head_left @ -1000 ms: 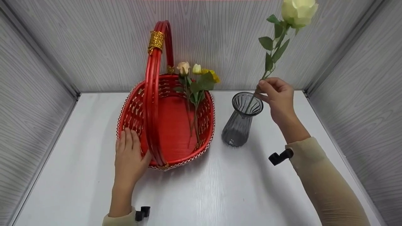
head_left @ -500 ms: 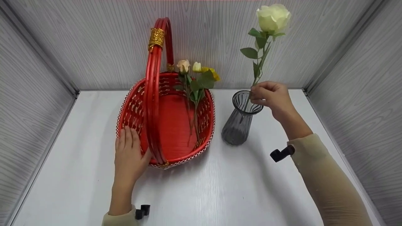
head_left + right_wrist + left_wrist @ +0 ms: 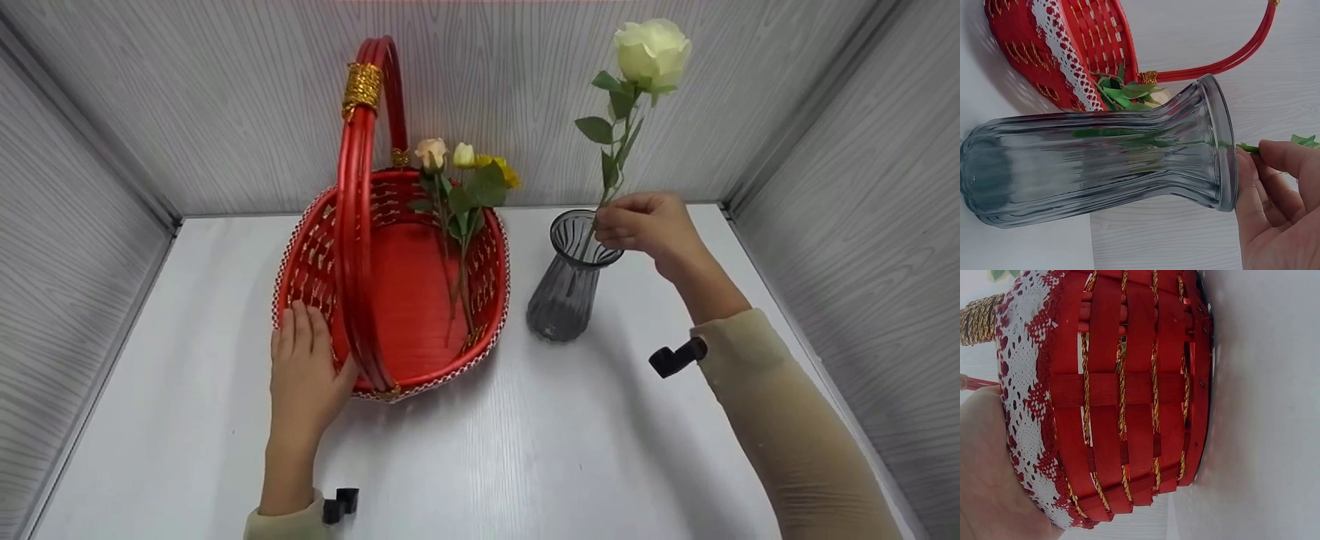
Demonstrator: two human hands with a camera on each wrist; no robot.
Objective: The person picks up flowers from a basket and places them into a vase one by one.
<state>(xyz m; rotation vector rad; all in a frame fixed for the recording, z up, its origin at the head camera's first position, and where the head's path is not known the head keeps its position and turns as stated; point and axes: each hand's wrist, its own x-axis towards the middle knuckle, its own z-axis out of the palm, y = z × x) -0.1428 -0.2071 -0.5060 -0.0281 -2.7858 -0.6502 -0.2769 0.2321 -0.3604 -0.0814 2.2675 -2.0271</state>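
White tabletop, head view: the left hand is resting straight-fingered on a basket, the right hand pinching a rose entering a glass vase. Left wrist: lace is showing. Right wrist: the stem, likely light, is inviting pinching.

The basket is red, the ribbed vase grey, the rose creamy white.
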